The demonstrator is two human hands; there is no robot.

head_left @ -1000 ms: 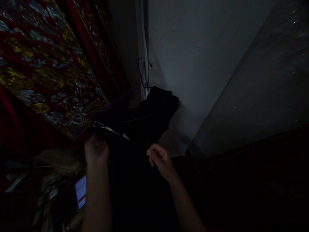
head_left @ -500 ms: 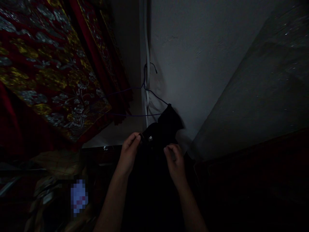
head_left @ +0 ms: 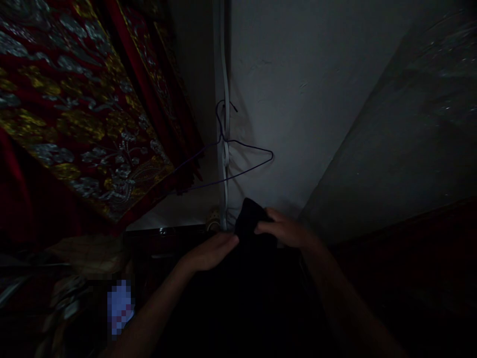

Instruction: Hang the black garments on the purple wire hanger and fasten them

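The black garment is off the wire hanger, which hangs bare directly above it. The right hand clasps the bunched garment top. The left hand touches its edge below the hanger, but its grip cannot be told, and the garment is not yet set down.

Open wall in the middle, crowded on both sides.

Above your left hand and right hand, the pale plaster wall leaves you clear room up the middle. It is broken only by the thin dark wire hanger, which hangs bare on the white cord running down the corner. The hanger's lower bar crosses just above the black bunched cloth. On your left the red and gold embroidered drape slants in close, its lower edge near the hanger's left tip. On your right the grey slanted panel shuts off that side. The dark cabinet top bars the way low on the left.
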